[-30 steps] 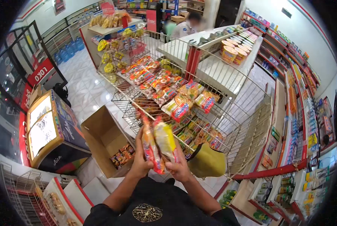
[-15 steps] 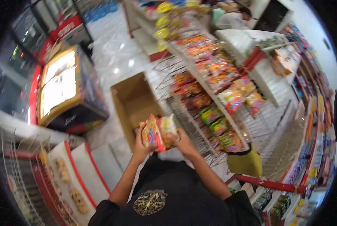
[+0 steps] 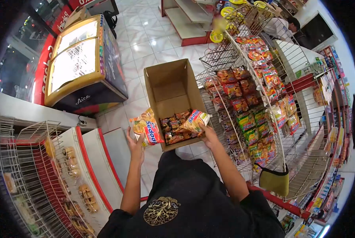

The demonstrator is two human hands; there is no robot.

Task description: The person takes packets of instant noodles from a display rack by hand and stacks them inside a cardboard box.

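Note:
My left hand (image 3: pixel 135 146) is closed around the lower edge of an orange-and-white Sedaap instant noodle packet (image 3: pixel 145 126), held left of an open cardboard box (image 3: pixel 168 79). In my right hand (image 3: pixel 210 139) is another Sedaap noodle packet (image 3: pixel 195 121), pinched at its right end over the box's near right side. Dark noodle packets (image 3: pixel 174 126) lie at the near end inside the box, partly covered by the held one.
A wire rack (image 3: pixel 261 87) at right carries rows of noodle packets, with an olive face mask (image 3: pixel 273 181) hanging from its near end. An Aice freezer (image 3: pixel 86 85) stands left. Bread shelves (image 3: pixel 76 162) flank me at lower left. Another person (image 3: pixel 278 27) is at the far right.
The two packets, close together before, are now apart, one in each hand. My left hand moved left and my right hand moved right. The camera view has shifted.

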